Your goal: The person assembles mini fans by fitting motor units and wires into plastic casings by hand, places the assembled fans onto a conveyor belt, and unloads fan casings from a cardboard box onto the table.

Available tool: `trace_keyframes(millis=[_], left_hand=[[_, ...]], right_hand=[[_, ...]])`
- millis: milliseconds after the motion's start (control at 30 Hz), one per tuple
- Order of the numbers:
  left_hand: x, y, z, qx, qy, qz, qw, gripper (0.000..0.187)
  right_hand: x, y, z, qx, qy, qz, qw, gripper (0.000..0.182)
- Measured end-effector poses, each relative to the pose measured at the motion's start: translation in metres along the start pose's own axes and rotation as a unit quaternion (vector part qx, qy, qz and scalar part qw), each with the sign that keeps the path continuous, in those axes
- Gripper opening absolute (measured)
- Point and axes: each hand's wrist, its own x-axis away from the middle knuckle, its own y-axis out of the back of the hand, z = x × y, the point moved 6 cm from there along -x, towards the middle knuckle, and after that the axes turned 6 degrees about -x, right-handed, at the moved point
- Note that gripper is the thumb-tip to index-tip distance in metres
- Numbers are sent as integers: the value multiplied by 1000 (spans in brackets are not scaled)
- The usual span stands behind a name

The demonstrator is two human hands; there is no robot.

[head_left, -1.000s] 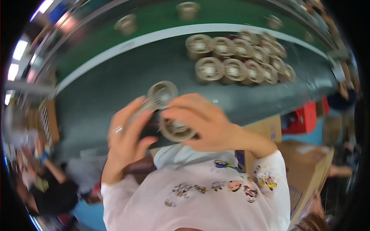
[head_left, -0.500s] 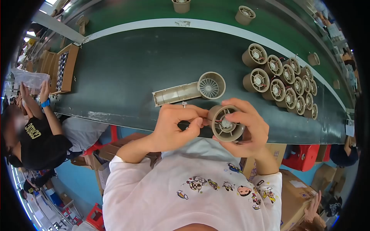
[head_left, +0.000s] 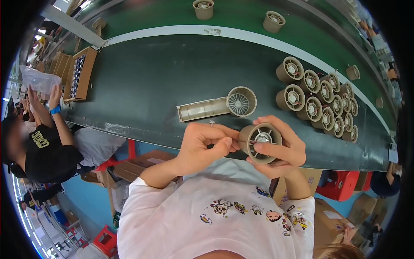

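Beige cup between hands; grille piece, clustered cups beyond.

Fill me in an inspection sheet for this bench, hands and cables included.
Surface: dark green bench, scuffed near its front edge.
Job's things: fan housing in hand; part with round grille lying beyond; grouped fan housings to the right.
Clutter: open carton of small parts, far left.
Hands: right hand grips the fan housing; left hand has its fingertips at its side, contact detail hidden.
Cables: thin red wires on some grouped housings.
Surroundings: co-worker with clear bag; red stools.
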Motion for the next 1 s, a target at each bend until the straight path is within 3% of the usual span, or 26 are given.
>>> trace_keyframes(millis=[200, 267, 367, 400, 433, 467, 500, 567, 667, 700, 800, 1000], left_hand=[[-7, -9, 9, 50, 5, 5, 999, 20], [-9, -11, 12, 67, 18, 4, 998, 20], [-14, -9, 14, 28, 25, -25, 999, 15], [-15, -8, 3, -180, -52, -38, 982, 10], [-13, -11, -6, -380, -123, -48, 916, 7], [-10, -9, -8, -432, -173, -78, 882, 7], [-9, -7, -7, -436, -171, -78, 880, 7], [-6, -4, -18, -518, -213, -78, 825, 9], [-2, 17, -28, -530, -316, -118, 778, 24], [-3, 24, -29, -547, -281, -124, 779, 43], [-8, 35, -21, -621, -225, -156, 734, 54], [-16, 37, -7, -623, -234, -123, 736, 43]], right_hand=[[0, 0, 10, 136, 50, 30, 989, 44], [-4, 5, 9, 138, 29, -9, 990, 41], [-8, -3, 18, 141, 82, 95, 982, 41], [-8, -9, 20, 148, 112, 120, 975, 40], [-9, -9, 19, 145, 111, 122, 975, 40], [-10, -11, 18, 153, 108, 141, 972, 40], [-11, -13, 17, 160, 106, 156, 969, 39], [-19, -9, 18, 145, 96, 168, 970, 40], [-35, 7, 10, 148, 63, 136, 978, 42], [-40, 11, 6, 176, 62, 106, 977, 43], [-48, 19, -9, 221, 40, 89, 970, 41], [-55, 10, -22, 212, 14, 132, 968, 36]])
